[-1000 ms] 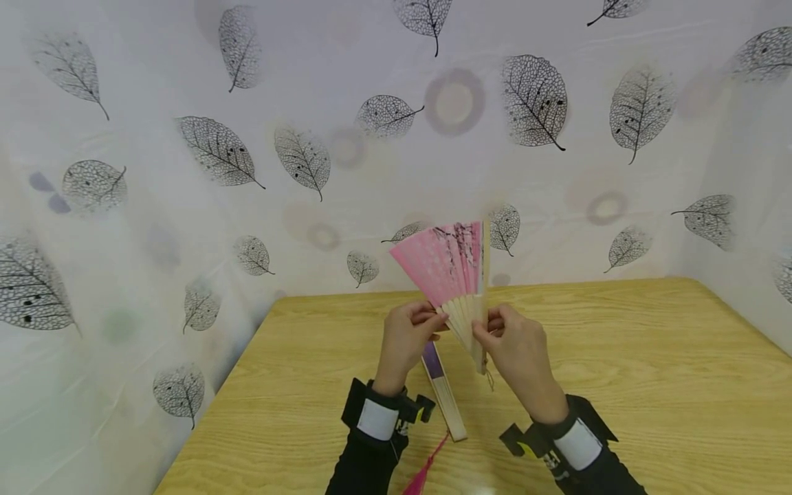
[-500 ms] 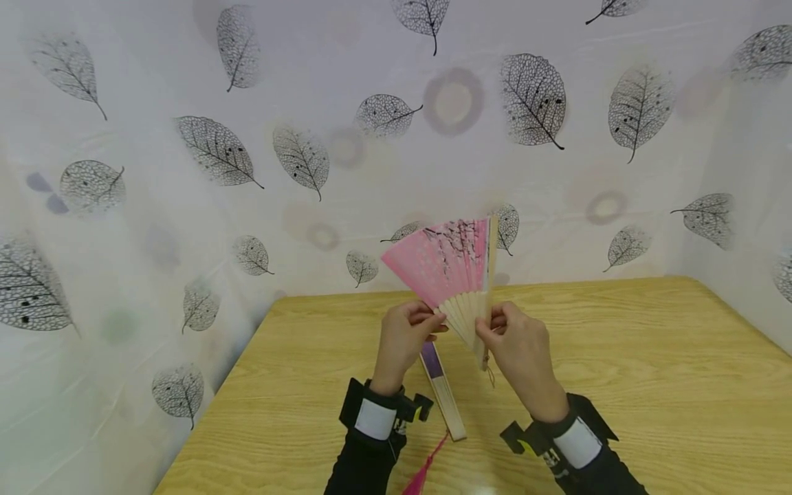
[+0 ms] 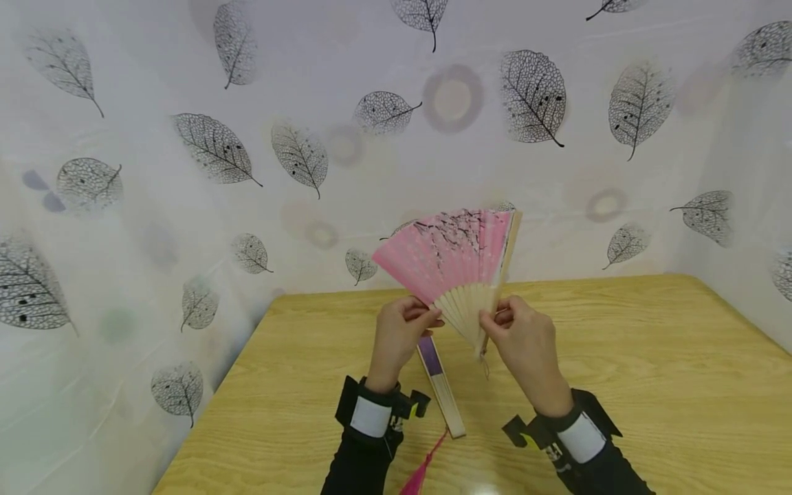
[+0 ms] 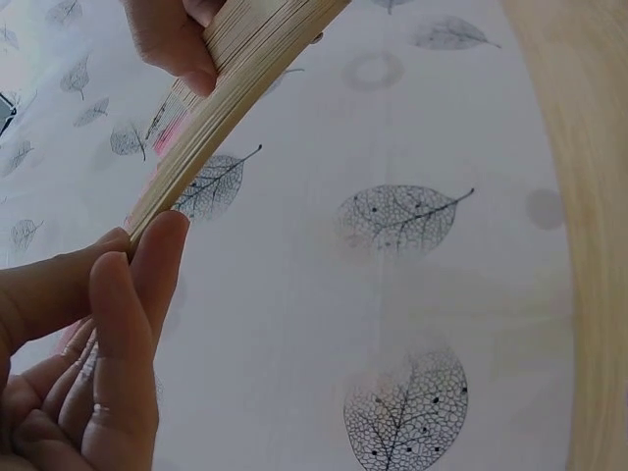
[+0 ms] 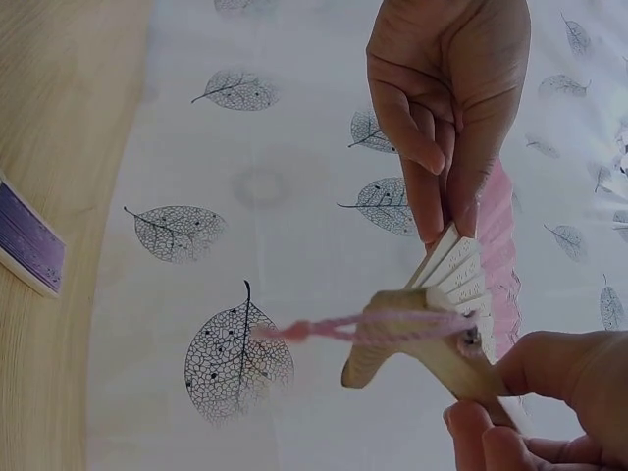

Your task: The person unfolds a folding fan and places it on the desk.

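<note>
A pink folding fan (image 3: 454,251) with dark blossom branches and pale ribs is held up, partly spread, above the table. My left hand (image 3: 399,337) pinches its left edge between thumb and fingers. At its right edge, my right hand (image 3: 526,344) grips the outer guard stick (image 3: 509,251). In the right wrist view, a pink cord loop (image 5: 392,329) hangs from the fan's pivot end. Beneath my hands a second folding fan (image 3: 442,392), purple with pale sticks, lies folded on the table. A pink tassel (image 3: 419,471) trails near its lower end.
The wood-grain table (image 3: 650,385) stretches out on both sides of the hands. Behind and beside it hangs a white curtain (image 3: 538,179) printed with black leaves. Both wrists wear black straps with small cameras.
The pink fan has spread wider. My right hand has moved slightly to the right with the guard stick, and my left hand slightly to the left. The purple fan stays in place.
</note>
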`<action>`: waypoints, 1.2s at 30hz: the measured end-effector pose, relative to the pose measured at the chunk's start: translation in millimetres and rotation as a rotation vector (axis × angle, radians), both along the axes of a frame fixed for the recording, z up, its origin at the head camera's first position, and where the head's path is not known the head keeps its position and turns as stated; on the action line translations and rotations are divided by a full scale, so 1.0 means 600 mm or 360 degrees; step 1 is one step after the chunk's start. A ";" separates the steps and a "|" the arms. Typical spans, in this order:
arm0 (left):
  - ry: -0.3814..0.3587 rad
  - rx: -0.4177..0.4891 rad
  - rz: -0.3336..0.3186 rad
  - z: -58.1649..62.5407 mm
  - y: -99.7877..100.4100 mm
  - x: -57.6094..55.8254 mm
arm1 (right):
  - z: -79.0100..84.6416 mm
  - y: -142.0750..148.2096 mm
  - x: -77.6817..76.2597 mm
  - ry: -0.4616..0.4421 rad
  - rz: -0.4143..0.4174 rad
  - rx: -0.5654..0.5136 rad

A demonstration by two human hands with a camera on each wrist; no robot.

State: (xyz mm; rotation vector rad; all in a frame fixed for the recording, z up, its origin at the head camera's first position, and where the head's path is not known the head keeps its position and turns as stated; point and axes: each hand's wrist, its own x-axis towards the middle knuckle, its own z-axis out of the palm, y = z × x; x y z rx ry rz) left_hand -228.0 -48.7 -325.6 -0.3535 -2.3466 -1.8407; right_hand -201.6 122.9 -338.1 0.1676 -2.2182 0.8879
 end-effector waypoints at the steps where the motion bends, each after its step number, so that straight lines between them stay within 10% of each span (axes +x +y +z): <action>1: -0.0005 -0.0003 0.0002 0.000 0.000 0.000 | 0.000 0.001 0.000 -0.0007 -0.0001 0.0000; 36: 0.0068 0.0060 0.0000 0.011 -0.017 0.005 | 0.015 0.020 0.004 -0.0316 0.0075 -0.0225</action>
